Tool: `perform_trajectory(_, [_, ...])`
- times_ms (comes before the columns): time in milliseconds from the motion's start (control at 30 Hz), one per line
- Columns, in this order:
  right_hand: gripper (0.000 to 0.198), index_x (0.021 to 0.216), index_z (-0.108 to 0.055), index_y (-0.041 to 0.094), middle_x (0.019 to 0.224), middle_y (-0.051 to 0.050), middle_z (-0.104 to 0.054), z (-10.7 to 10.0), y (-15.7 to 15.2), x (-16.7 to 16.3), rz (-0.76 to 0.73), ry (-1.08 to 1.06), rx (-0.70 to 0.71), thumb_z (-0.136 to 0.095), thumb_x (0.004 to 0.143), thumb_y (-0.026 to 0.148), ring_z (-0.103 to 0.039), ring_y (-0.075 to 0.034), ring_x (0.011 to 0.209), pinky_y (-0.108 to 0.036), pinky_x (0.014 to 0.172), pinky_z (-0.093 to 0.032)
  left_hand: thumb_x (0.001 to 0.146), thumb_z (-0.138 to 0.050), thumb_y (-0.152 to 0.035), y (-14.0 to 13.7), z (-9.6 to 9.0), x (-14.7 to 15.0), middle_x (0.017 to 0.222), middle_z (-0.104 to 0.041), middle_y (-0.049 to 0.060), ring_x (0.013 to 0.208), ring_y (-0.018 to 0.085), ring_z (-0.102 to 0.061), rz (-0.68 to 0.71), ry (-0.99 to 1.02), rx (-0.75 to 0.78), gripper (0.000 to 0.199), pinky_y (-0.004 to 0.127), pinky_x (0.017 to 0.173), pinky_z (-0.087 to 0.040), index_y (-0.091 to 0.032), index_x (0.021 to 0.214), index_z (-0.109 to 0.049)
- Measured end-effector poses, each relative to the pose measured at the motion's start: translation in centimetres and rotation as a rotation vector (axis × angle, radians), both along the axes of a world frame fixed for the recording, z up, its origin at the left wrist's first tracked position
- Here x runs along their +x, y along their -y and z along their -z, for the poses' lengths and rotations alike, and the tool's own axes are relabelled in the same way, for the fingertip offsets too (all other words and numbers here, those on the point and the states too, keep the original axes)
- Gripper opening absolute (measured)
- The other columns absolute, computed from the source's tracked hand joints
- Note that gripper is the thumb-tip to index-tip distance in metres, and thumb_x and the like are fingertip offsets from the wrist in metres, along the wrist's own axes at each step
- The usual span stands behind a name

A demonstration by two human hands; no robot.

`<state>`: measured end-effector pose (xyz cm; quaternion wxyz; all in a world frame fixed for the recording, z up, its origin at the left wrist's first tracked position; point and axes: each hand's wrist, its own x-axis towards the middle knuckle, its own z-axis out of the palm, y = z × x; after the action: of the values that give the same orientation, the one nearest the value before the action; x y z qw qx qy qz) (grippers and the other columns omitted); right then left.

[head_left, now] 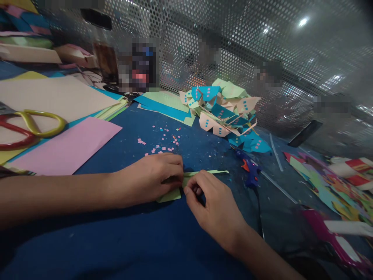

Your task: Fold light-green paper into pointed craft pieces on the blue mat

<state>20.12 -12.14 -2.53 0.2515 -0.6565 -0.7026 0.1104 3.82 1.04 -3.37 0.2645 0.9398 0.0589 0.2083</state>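
On the blue tabletop, a piece of light green paper (171, 195) lies between my hands. A flap of it sticks out below my left fingers, and a narrow strip runs out to the right behind my right hand. My left hand (159, 175) has its fingers curled down over the paper. My right hand (214, 208) is closed, with thumb and fingertips pinched at the paper beside my left fingertips. The covered part of the paper, including any fold, is hidden. Tiny pink paper squares (163, 148) are scattered just beyond my left hand.
Cut paper shapes with small squares (221, 109) are piled against the perforated metal panel (177, 50). A glue gun (250, 169) with a cord lies at right, near clear glue sticks (278, 186). At left are scissors (43, 124) and paper sheets (70, 144); at lower right, a magenta tool (329, 233).
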Motion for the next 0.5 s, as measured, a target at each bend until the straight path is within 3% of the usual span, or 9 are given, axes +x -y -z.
perform_trajectory(500, [0.018, 0.072, -0.046, 0.021, 0.072, 0.001, -0.053, 0.41, -0.27, 0.05, 0.074, 0.077, -0.005, -0.052, 0.088, 0.016, -0.05, -0.014, 0.067, -0.027, 0.06, -0.035, 0.089, -0.054, -0.007, 0.26, -0.36, -0.47, 0.086, -0.064, 0.004, 0.081, 0.016, -0.06, -0.002, -0.005, 0.11, 0.016, 0.026, 0.073, -0.046, -0.016, 0.082, -0.066])
